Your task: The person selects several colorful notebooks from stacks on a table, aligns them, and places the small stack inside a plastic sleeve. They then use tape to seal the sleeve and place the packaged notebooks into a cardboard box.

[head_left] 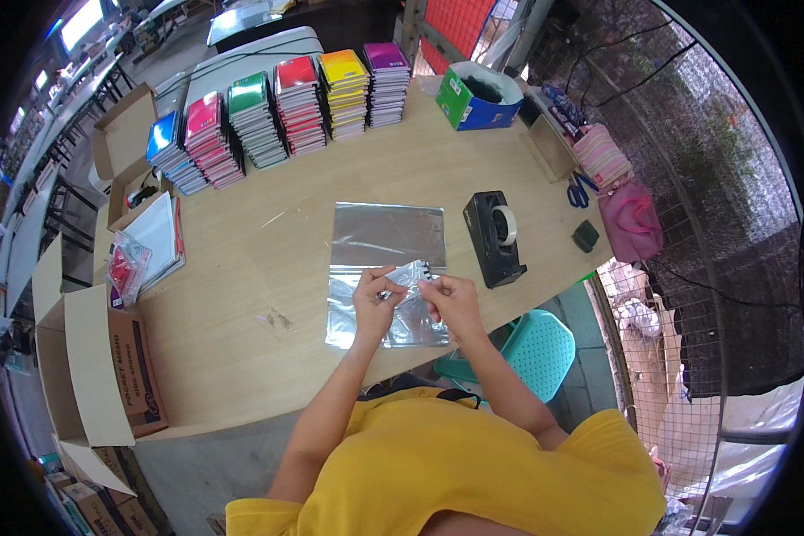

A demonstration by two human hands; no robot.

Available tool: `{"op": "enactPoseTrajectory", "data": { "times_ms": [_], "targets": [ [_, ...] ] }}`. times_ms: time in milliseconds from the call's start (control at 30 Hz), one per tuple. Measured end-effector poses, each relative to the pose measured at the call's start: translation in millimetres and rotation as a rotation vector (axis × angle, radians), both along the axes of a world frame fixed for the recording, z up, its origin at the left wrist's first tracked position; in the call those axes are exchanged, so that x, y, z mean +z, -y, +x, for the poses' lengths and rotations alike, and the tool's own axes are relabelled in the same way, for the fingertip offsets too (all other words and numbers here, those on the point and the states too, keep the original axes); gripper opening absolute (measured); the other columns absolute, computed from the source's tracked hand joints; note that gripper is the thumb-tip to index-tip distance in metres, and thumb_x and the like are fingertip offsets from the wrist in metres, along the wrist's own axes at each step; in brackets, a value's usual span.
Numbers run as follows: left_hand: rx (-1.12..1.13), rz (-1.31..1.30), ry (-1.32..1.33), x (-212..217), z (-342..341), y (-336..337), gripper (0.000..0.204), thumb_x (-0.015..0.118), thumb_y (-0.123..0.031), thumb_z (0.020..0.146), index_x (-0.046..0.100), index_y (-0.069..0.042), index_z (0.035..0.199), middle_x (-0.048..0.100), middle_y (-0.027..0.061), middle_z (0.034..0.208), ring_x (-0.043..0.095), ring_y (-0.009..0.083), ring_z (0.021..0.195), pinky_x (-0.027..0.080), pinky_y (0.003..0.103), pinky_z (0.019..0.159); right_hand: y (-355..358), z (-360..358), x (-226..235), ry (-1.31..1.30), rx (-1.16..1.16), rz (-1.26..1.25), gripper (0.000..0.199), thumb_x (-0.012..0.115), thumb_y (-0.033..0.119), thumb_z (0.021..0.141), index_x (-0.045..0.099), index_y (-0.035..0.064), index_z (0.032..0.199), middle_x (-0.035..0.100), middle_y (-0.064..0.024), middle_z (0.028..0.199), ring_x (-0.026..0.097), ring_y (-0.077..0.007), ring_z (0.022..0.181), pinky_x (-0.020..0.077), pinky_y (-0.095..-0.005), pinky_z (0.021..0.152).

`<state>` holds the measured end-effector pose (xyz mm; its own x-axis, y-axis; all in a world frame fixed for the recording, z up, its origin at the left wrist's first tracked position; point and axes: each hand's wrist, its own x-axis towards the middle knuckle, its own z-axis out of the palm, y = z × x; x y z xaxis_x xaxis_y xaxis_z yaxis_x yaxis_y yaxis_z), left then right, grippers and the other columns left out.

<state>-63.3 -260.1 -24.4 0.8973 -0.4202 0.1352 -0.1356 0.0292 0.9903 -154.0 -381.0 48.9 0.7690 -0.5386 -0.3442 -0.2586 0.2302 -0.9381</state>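
Note:
Both hands meet over a pile of clear, shiny plastic bags point(389, 234) lying flat near the table's front edge. Between them is a small crinkled clear plastic packet point(409, 276) with dark marks along its upper right edge; its contents are too small to make out. My left hand point(377, 302) pinches the packet's left side, thumb and forefinger close together. On the other side, my right hand point(452, 305) grips it with bent fingers. Just right of the bags stands a black tape dispenser point(484, 234) with a roll of tape.
Several stacks of spiral notebooks point(259, 125) in different colours line the back. A green and blue box point(460, 105), scissors point(579, 192) and a pink bag point(632, 221) are at the right. At the left stand papers point(156, 237) and an open carton point(98, 366). A turquoise stool point(545, 353) is beside the table.

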Motion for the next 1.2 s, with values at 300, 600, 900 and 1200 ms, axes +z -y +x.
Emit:
{"op": "enactPoseTrajectory", "data": {
  "times_ms": [300, 600, 900, 1200],
  "targets": [
    [-0.131, -0.029, -0.047, -6.8, 11.7, -4.8, 0.042, 0.077, 0.001, 0.067, 0.061, -0.003, 0.106, 0.06, 0.0132, 0.103, 0.058, 0.0237, 0.106, 0.044, 0.036, 0.091, -6.9, -4.1, -63.6, -0.044, -0.092, 0.098, 0.029, 0.075, 0.022, 0.085, 0.062, 0.0015, 0.068, 0.056, -0.0021, 0.054, 0.048, -0.0075, 0.042, 0.0343, -0.0218, 0.039],
    [-0.45, 0.651, 0.354, 63.1, 32.8, 16.5, 0.087, 0.083, -0.019, 0.067, 0.037, -0.009, 0.14, 0.058, 0.0126, 0.107, 0.061, 0.0261, 0.096, 0.05, 0.038, 0.086, -7.0, -13.0, -134.2, -0.287, 0.235, -0.678, 0.049, 0.075, 0.046, 0.08, 0.066, -0.0004, 0.067, 0.062, -0.0121, 0.059, 0.062, -0.0215, 0.053, 0.0481, -0.0378, 0.054],
    [-0.309, 0.225, 0.323, 43.8, 23.9, -31.1, 0.087, 0.085, -0.015, 0.061, 0.04, -0.004, 0.134, 0.051, 0.0184, 0.121, 0.058, 0.0315, 0.107, 0.047, 0.038, 0.094, 9.6, -28.3, -104.5, 0.384, 0.143, 0.388, 0.077, 0.083, 0.017, 0.074, 0.042, 0.0003, 0.137, 0.055, -0.0135, 0.126, 0.057, -0.0221, 0.114, 0.0469, -0.0328, 0.097],
    [-0.157, 0.315, 0.262, -17.5, -5.6, -34.1, 0.08, 0.079, -0.008, 0.065, 0.044, -0.006, 0.137, 0.044, 0.0212, 0.139, 0.049, 0.0361, 0.122, 0.037, 0.04, 0.107, 53.0, -12.8, -99.9, 0.165, 0.512, -0.48, 0.106, 0.092, 0.02, 0.058, 0.032, 0.0025, 0.143, 0.052, -0.0154, 0.133, 0.052, -0.0255, 0.123, 0.0417, -0.041, 0.104]
  ]
}}
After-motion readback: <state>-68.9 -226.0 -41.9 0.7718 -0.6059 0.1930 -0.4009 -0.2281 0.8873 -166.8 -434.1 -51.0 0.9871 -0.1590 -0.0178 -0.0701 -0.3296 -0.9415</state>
